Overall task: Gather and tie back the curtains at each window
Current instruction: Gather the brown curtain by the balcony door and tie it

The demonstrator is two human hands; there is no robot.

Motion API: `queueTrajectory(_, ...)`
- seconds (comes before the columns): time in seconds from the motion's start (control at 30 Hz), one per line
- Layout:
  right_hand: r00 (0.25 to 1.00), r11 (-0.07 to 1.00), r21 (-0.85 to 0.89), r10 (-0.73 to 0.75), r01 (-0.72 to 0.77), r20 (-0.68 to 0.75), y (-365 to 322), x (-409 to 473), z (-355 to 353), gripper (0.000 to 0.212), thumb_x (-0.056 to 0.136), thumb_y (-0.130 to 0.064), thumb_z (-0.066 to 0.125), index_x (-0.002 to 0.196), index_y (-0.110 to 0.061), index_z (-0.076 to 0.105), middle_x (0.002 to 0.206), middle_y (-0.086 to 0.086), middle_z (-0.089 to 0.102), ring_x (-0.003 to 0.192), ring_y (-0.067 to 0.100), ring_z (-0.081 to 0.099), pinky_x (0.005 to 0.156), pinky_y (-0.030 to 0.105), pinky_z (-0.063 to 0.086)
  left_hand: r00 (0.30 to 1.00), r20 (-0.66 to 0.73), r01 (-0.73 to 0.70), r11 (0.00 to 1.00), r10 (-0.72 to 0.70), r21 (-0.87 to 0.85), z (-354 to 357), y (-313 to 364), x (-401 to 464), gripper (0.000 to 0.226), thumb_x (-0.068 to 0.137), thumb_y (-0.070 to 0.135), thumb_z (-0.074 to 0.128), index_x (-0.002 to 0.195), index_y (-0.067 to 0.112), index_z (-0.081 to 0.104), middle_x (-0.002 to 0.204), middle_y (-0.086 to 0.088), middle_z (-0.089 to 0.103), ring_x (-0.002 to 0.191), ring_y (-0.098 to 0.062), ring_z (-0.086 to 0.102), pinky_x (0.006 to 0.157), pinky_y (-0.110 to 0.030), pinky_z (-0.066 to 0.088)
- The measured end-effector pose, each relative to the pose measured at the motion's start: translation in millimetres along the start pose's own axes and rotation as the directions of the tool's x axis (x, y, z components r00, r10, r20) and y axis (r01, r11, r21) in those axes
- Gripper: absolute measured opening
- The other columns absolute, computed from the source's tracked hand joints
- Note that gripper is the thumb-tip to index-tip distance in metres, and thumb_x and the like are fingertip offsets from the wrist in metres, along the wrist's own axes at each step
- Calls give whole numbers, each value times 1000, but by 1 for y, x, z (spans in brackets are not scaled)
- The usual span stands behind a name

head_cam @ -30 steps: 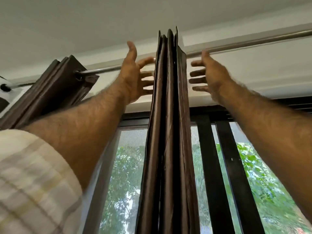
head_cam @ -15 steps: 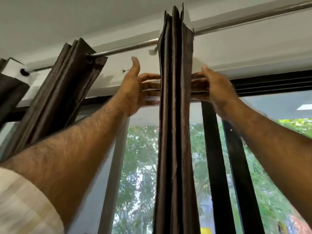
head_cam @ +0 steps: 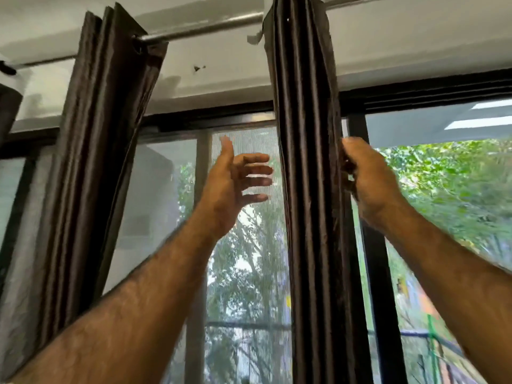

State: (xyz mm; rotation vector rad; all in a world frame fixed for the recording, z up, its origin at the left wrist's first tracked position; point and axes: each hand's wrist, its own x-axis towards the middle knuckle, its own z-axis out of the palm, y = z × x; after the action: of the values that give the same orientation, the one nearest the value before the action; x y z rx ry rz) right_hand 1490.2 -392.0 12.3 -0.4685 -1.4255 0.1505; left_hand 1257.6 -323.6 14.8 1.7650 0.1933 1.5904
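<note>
Two gathered curtains hang from the rod (head_cam: pixel 199 28): the left curtain (head_cam: pixel 94 151) bunched at the frame's left, the middle curtain (head_cam: pixel 307 176) at centre. The left hand (head_cam: pixel 230 187), fingers spread and holding nothing, hovers just beside the middle curtain's folds, likely ready to squeeze them together. The right hand (head_cam: pixel 368 178) grips that curtain's right edge, probably steadying the bundle for tying.

Open air lies between the left gathered curtain (head_cam: pixel 102 151) and the middle gathered curtain (head_cam: pixel 307 162), bounded above by the rod (head_cam: pixel 199 30) and behind by the window screen (head_cam: pixel 246 245).
</note>
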Motion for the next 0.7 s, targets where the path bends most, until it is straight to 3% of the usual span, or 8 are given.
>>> queueTrajectory(0.07,994,999,41,21,-17,-107,2,-21,-1,27,98,-50,59,103,-33,79,108,-12,74,106,7,67,105,38,50,1000,-29,8,1000,-8,-27,-9,-11,-18,93,100,82,21,125,9,72,115,-14,73,101,-28,69,78,-41,56)
queueTrajectory(0.13,979,993,53,109,-101,-173,7,-48,14,49,92,-55,63,128,-25,75,134,-6,72,129,11,63,121,42,42,998,30,48,999,-48,5,-3,-20,-40,91,99,83,24,128,11,72,118,-14,72,103,-28,68,79,-42,56)
queueTrajectory(0.2,977,981,31,196,-194,-88,14,-80,34,36,105,-50,54,118,-27,78,119,-8,78,118,10,70,112,46,52,988,123,93,995,-97,40,14,-28,-63,91,97,84,27,133,12,70,121,-14,72,106,-27,68,84,-44,54)
queueTrajectory(0.27,962,962,7,271,-271,-8,16,-103,46,40,113,-42,41,107,-26,78,98,-9,79,94,9,73,89,41,62,979,139,150,989,-151,18,27,-33,-79,90,97,82,25,130,11,70,113,-8,73,102,-24,66,83,-41,52)
queueTrajectory(0.4,933,938,46,347,-344,-100,10,-129,20,45,113,-42,40,93,-22,75,77,-11,75,72,2,70,65,25,58,962,130,249,967,-241,-46,5,-43,-98,95,99,83,17,123,11,74,110,-11,73,97,-25,69,80,-41,54)
queueTrajectory(0.5,916,940,82,342,-332,-209,13,-150,7,40,109,-50,47,106,-22,75,86,-15,76,81,-1,72,77,31,55,963,86,260,964,-254,-56,-4,-55,-120,94,101,80,17,125,7,71,112,-14,72,102,-30,67,82,-43,54)
queueTrajectory(0.6,882,899,102,437,-425,-179,25,-188,23,63,94,-67,64,126,-14,75,122,-3,78,120,14,70,108,40,53,956,102,280,960,-276,-29,10,-75,-150,90,97,85,21,120,16,74,112,-9,74,103,-27,67,82,-42,54)
queueTrajectory(0.7,868,869,32,494,-493,-56,40,-227,31,46,114,-41,40,101,-20,78,93,-13,80,91,1,74,82,27,59,933,115,350,935,-342,-52,18,-97,-179,95,90,88,26,128,14,73,126,-11,73,117,-31,66,93,-50,53)
